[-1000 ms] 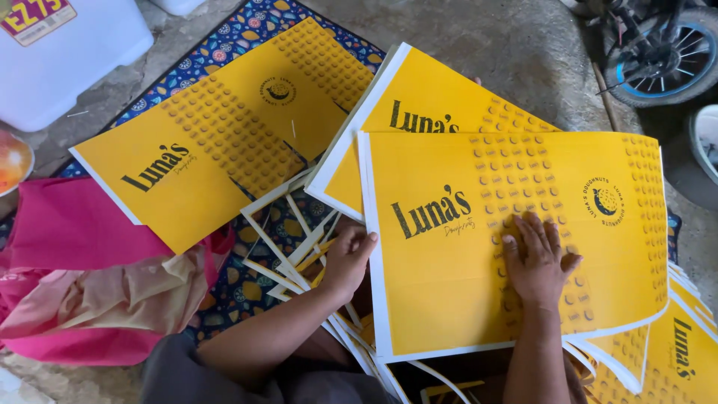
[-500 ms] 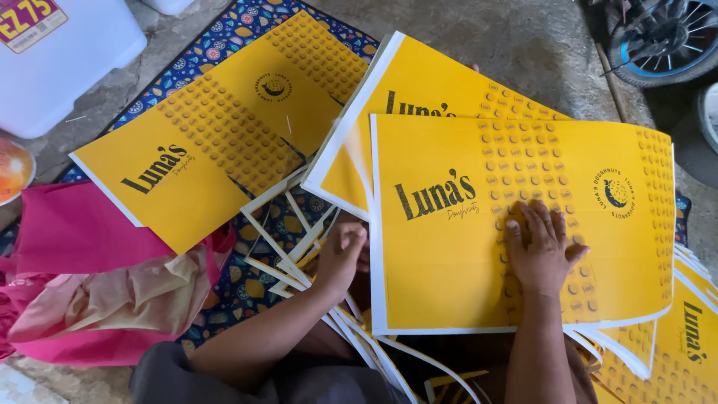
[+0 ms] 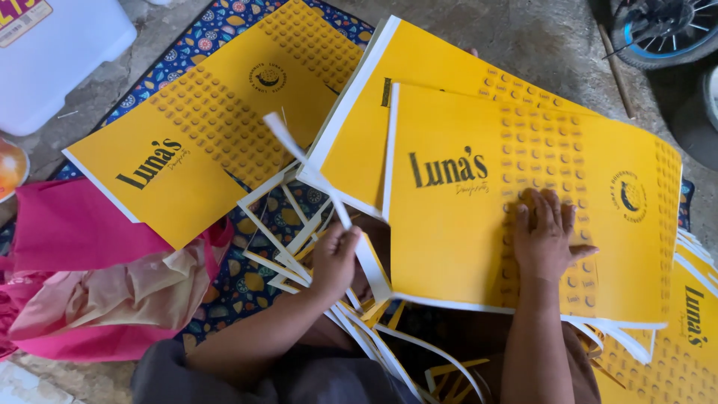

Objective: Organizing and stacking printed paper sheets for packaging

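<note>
Head view, two hands, left hand (image 3: 334, 258), right hand (image 3: 546, 238), four yellow sheets (image 3: 479, 224)

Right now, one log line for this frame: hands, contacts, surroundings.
left hand: pinching white paper trim strip | right hand: flat on top yellow printed cardboard sheet | nearby: pink cloth, patterned mat

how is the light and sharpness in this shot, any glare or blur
Head view: soft, even daylight with no hard shadows; the yellow sheet under the right hand is sharp with no glare; the white strip in the left hand looks slightly smeared; the white box at top left is bright, nearly washed out.
</note>
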